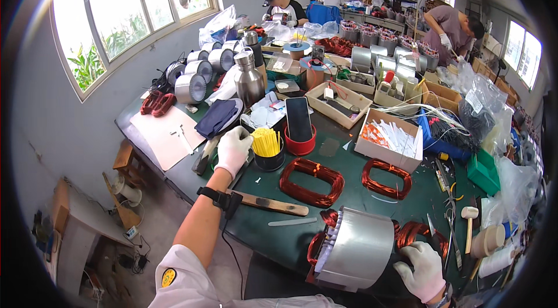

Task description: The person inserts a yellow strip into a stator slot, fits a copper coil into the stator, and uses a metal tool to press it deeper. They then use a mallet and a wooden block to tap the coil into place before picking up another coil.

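My gloved left hand [235, 150] reaches forward with curled fingers, touching or just beside the yellow strips [266, 140] that stand in a black cup [271, 161]. Whatever its fingertips may hold is hidden. Close to my body, a silver cylindrical motor stator [359, 248] lies on its side, with copper windings and white insulation showing at its left end. By its right end rests my gloved right hand [421, 271], fingers apart. Behind that hand is a copper wire bundle [415, 233]. Two oval copper wire coils, one larger [312, 182] and one smaller [386, 179], lie flat beyond the stator.
A wooden bar [273, 203] and a pale flat stick [292, 222] lie near the front edge. A phone [299, 120] leans in a red bowl [300, 143]. Behind are a box of paper slips [388, 139] and a steel bottle [249, 81]. At right are a mallet [469, 221] and pliers [450, 194]. Other people work farther back.
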Motion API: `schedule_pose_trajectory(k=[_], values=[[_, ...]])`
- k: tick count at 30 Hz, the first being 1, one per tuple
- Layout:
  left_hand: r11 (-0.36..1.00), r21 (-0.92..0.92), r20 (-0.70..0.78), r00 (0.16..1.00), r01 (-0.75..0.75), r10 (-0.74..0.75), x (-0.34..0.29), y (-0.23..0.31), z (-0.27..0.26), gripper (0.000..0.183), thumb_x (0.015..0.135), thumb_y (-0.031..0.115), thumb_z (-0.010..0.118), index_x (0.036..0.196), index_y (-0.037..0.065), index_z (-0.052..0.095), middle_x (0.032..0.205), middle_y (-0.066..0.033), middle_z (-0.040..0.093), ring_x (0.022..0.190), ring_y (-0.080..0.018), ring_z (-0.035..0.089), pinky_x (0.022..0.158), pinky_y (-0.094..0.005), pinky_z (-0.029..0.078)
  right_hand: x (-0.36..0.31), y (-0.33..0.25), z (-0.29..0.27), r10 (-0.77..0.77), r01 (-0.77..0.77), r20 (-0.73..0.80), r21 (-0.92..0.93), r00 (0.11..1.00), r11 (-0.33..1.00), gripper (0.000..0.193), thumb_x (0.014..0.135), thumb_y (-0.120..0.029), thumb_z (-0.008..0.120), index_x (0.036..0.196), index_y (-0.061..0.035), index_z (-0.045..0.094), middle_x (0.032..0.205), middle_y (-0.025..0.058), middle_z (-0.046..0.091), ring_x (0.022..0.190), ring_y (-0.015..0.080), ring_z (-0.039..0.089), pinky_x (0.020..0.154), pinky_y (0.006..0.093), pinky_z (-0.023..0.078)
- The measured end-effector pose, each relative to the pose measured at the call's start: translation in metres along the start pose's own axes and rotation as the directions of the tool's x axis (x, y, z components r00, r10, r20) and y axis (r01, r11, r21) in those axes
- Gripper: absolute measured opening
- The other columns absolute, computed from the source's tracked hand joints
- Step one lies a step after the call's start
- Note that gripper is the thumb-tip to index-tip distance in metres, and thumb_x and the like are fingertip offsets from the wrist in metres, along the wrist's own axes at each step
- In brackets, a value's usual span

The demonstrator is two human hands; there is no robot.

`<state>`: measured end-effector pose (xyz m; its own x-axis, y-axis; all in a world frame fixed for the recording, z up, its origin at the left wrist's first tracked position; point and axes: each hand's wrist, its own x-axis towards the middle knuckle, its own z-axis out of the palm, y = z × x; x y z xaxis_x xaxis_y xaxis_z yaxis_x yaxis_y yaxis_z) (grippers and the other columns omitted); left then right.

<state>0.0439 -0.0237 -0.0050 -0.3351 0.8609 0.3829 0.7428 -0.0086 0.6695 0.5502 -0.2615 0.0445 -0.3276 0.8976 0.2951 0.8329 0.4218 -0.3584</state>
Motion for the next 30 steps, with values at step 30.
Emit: schedule_pose_trajectory(k=[30], values=[[0.917,-0.365,0.576,0.734,-0.161,0.359,-0.185,0.063,-0.019,0.011,0.092,0.013,0.070,0.100,0.006,0.074,0.084,-0.0132,0.071,0.078,-0.0330,0.071,0.071,-0.0402,0.057,0.021,-0.002,0.002,0.229,-0.216,0.306,-0.077,0.924,0.973,0.016,0.079,-0.008,0.071,0.091,0.0039,0.071,0.078,0.0213,0.070,0.074,0.0437,0.069,0.065,0.0403,0.053]])
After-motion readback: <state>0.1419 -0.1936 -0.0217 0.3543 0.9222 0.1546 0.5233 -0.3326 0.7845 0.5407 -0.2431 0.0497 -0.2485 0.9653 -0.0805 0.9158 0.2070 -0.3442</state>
